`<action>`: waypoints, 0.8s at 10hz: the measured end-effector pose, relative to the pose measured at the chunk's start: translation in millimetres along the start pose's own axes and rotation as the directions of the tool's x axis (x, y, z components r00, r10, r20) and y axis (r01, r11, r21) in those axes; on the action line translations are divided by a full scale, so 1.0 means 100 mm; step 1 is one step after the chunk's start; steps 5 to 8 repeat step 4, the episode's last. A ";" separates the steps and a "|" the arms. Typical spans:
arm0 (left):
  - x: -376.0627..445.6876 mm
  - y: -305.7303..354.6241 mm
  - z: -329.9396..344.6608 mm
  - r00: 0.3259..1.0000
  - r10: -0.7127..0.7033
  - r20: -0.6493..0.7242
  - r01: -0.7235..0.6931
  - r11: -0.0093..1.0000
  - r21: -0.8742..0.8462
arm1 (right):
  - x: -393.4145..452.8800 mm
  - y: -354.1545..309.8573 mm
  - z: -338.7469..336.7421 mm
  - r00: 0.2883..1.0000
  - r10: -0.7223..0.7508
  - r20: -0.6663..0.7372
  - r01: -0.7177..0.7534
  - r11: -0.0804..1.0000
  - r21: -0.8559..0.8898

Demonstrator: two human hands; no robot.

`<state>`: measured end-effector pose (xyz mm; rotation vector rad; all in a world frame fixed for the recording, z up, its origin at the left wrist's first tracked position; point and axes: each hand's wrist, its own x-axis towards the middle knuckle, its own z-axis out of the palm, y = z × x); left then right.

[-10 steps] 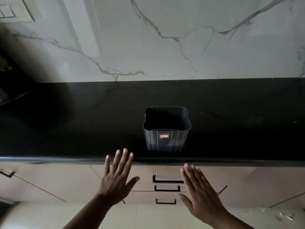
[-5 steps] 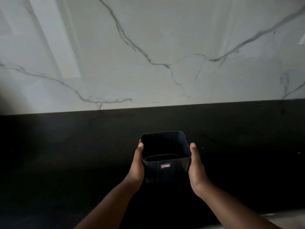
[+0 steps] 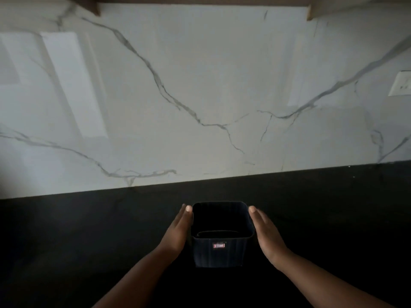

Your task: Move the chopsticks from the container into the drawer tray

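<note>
Hands, left and right, flat against dark container sides

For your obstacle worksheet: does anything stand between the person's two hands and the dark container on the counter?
Nothing visible does. The left hand lies flat against the container, the right hand at its other side. No chopsticks or drawer tray show here.

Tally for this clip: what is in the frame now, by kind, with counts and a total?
Hands: 2, left hand and right hand, flat against the container's sides
Container: 1
Wall socket: 1
Chopsticks: 0 visible
Total: 4
</note>
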<state>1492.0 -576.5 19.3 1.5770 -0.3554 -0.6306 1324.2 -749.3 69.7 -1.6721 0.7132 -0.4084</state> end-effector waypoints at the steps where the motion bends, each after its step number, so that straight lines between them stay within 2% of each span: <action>1: -0.16 0.73 0.14 0.967 0.249 -0.047 -0.184 0.818 0.545 | 0.19 -0.37 -0.15 0.984 -0.174 0.036 0.174 0.906 -0.385; 2: -0.21 1.45 0.30 0.875 0.482 0.039 -0.244 0.371 0.896 | 0.41 -0.88 -0.30 0.894 -0.424 0.146 0.379 0.540 -0.752; 3: -0.21 2.26 0.49 0.719 0.684 0.124 -0.179 0.011 0.984 | 0.50 -1.65 -0.48 0.701 -0.690 0.182 0.461 0.243 -0.853; 4: -0.31 3.01 0.65 0.515 0.843 0.157 -0.049 -0.153 0.987 | 0.52 -2.37 -0.69 0.481 -0.861 0.164 0.466 0.093 -0.880; 8: -0.31 3.01 0.65 0.515 0.843 0.157 -0.049 -0.153 0.987 | 0.52 -2.37 -0.69 0.481 -0.861 0.164 0.466 0.093 -0.880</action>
